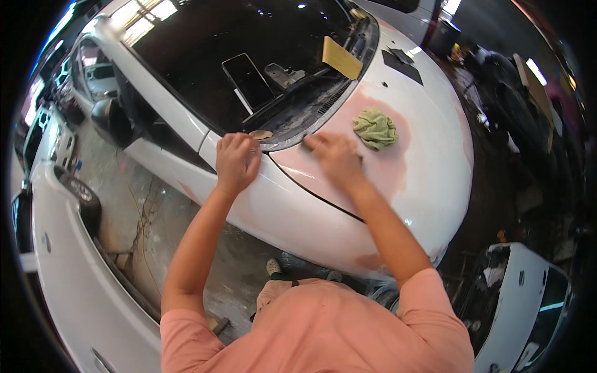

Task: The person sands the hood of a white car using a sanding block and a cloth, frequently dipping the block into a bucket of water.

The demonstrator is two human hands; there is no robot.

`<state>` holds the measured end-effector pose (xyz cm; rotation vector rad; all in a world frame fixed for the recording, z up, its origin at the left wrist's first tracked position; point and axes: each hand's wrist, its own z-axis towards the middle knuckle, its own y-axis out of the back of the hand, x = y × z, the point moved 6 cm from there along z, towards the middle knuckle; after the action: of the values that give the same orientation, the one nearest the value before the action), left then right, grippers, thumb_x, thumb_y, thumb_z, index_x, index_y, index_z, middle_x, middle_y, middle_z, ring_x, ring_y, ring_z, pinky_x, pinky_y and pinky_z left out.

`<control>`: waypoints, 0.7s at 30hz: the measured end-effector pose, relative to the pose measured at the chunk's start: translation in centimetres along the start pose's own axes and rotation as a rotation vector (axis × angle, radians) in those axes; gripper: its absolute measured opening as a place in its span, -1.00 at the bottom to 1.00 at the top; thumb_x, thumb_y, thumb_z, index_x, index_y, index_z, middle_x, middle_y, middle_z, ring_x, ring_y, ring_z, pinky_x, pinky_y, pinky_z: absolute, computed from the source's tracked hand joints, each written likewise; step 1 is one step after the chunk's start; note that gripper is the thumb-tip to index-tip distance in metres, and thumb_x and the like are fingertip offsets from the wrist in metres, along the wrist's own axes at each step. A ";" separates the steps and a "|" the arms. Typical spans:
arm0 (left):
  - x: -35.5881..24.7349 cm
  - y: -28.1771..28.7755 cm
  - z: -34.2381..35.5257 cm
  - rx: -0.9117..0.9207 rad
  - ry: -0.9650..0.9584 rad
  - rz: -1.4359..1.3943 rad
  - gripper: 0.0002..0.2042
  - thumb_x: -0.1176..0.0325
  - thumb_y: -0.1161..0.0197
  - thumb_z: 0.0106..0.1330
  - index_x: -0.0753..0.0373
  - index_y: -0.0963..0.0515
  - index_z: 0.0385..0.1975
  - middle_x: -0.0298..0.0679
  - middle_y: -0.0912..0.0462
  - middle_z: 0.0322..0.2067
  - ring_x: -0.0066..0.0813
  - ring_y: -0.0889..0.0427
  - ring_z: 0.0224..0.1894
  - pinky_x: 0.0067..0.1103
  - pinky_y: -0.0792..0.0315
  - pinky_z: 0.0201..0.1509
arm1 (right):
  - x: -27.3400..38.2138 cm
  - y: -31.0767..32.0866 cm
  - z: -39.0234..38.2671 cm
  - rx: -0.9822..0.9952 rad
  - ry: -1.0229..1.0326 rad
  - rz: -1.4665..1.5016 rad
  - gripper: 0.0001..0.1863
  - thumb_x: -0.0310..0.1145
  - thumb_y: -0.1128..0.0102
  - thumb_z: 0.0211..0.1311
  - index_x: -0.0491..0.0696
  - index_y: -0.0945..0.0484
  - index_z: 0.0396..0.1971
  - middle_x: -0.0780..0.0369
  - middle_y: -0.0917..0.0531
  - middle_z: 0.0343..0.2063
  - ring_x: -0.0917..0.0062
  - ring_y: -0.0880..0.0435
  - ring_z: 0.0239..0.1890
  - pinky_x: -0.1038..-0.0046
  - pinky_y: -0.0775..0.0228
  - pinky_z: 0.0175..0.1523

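My left hand (236,163) rests with bent fingers on the white car (249,208) at the lower windscreen corner, beside a small tan piece (261,135), with nothing visible held in it. My right hand (336,160), blurred, is closed on a dark block (307,145), mostly hidden by my fingers, against a pink patch (298,174) on the bonnet. Right of it lies a crumpled green cloth (375,128). A yellow sheet (341,57) and black sheets (403,68) lie farther up.
A phone (247,81) stands at the windscreen. Another white car (74,261) is close at left, across a cracked floor (134,211). A detached door (516,298) stands at lower right, with dark clutter (504,105) behind the bonnet.
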<state>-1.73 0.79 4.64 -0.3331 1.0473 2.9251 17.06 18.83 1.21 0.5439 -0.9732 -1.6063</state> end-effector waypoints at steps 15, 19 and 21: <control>-1.0 0.2 -0.9 0.049 -0.163 -0.045 -0.81 0.30 -0.44 0.22 0.07 -0.70 -0.18 -0.36 -0.67 -0.16 -0.28 -0.63 0.01 -0.31 -0.41 0.20 | 4.4 -0.2 0.1 -0.013 -0.143 -0.030 -0.62 -0.28 -0.21 0.43 0.25 -0.75 0.19 0.30 -0.70 0.17 0.29 -0.60 0.21 0.00 -0.35 0.30; -0.9 0.3 -0.9 0.050 -0.177 -0.055 -0.83 0.30 -0.43 0.22 0.07 -0.70 -0.20 -0.37 -0.67 -0.16 -0.28 -0.63 0.01 -0.30 -0.41 0.20 | 2.8 0.6 0.5 -0.009 -0.129 0.022 -0.60 -0.25 -0.26 0.41 0.23 -0.73 0.21 0.36 -0.71 0.16 0.32 -0.60 0.20 0.03 -0.36 0.28; -1.1 0.2 -0.6 0.030 -0.195 -0.067 -0.83 0.30 -0.43 0.21 0.08 -0.69 -0.21 -0.37 -0.65 -0.18 -0.29 -0.63 -0.01 -0.31 -0.42 0.18 | -0.7 1.0 0.1 -0.039 -0.234 -0.045 -0.59 -0.24 -0.29 0.40 0.24 -0.72 0.23 0.36 -0.70 0.16 0.33 -0.60 0.21 0.01 -0.36 0.28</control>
<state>-0.56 0.32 4.59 -0.0778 1.0291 2.8103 17.77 19.46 1.97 0.3576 -1.1060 -1.7533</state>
